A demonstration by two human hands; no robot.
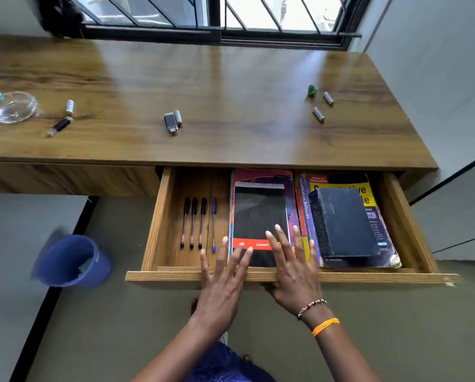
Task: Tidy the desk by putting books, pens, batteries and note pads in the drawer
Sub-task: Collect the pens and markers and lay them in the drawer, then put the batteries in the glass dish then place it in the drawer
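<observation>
The wooden drawer (pixel 412 224) is pulled out below the desk (pixel 230 86). Inside lie several pens (pixel 193 221) on the left, a black spiral note pad (pixel 258 210) on a purple book in the middle, and a dark book (pixel 343 221) on a yellow book (pixel 368 191) at the right. My left hand (pixel 222 279) hovers with fingers spread over the drawer's front edge. My right hand (pixel 291 260) lies flat on the note pad's lower right corner, thumb under the front edge. Batteries lie on the desk: two at the right (pixel 319 114), one in the middle (pixel 178 117), one at the left (pixel 70 106).
Two USB sticks (pixel 170 123) (pixel 61 125) and a glass dish (pixel 10 107) lie on the desk, with a small green object (pixel 312 91) at the right. A blue bin (pixel 70 260) stands on the floor to the left. A barred window runs behind the desk.
</observation>
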